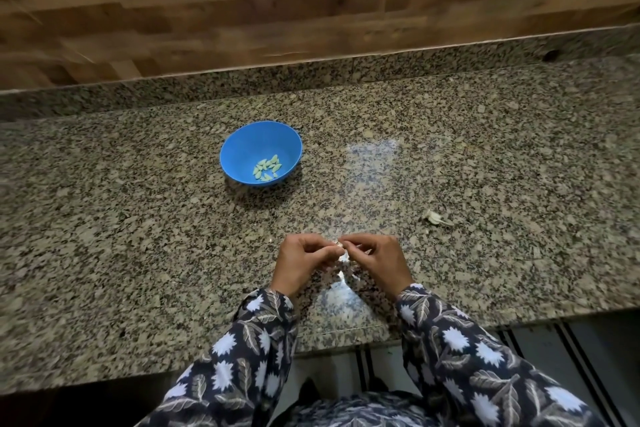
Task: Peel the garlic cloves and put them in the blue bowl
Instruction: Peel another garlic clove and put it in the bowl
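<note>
Clove pinched between curled fingers of left hand and right hand — peeled cloves lie in the bowl.

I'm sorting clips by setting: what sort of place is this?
Probably a home kitchen: a speckled granite countertop backed by a wood-look wall, a blue bowl holding peeled cloves, and the left hand and right hand pinching a garlic clove between them over the counter.
</note>
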`<state>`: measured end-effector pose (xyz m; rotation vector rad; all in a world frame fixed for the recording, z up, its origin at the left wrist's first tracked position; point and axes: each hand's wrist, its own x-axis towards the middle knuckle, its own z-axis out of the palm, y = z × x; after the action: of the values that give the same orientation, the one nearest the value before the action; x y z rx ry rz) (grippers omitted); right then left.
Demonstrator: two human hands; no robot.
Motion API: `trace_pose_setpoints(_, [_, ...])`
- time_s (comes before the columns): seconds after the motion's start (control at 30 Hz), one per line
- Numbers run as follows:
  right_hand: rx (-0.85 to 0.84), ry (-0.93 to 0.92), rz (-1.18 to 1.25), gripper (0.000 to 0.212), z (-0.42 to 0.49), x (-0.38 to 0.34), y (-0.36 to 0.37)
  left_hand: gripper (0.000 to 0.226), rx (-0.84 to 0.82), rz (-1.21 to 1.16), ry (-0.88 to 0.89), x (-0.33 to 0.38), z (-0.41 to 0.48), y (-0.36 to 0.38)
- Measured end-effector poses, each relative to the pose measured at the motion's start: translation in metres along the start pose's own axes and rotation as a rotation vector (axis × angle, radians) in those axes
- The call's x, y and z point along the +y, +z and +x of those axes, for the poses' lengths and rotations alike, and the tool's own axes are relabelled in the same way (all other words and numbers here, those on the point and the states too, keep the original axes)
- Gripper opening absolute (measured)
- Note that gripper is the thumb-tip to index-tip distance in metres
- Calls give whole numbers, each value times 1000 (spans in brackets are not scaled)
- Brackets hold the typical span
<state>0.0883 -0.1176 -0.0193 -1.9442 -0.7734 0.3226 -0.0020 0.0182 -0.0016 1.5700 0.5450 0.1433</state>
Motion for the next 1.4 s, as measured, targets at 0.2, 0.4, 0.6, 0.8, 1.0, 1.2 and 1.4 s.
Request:
trace_pose_setpoints(0.2, [-8, -20, 15, 17, -2, -4, 1, 10, 71, -183, -85, 0, -5, 3])
trace_pose_setpoints(0.4, [17, -12, -33, 18, -2, -2, 3, 13, 38, -253, -169, 4, -4, 3])
trace_pose_setpoints(0.6, [26, 8, -91, 19, -1, -3, 4, 16, 54, -233, -178, 6, -3, 4])
trace_pose_setpoints(0.8, [50, 13, -116, 20, -2, -1, 7, 15, 60, -235, -186, 5, -5, 6])
trace_pose_setpoints(1.0, [5, 265, 211, 11, 0, -6, 10, 12, 52, -249, -196, 7, -6, 6])
trace_pose_setpoints(1.2, [-1, 490, 540, 19, 2, -12, 8, 17, 73, -320, -228, 4, -9, 3])
trace_pose_setpoints(1.4, [46, 517, 419, 22, -1, 1, 9, 15, 97, -305, -211, 4, -10, 2])
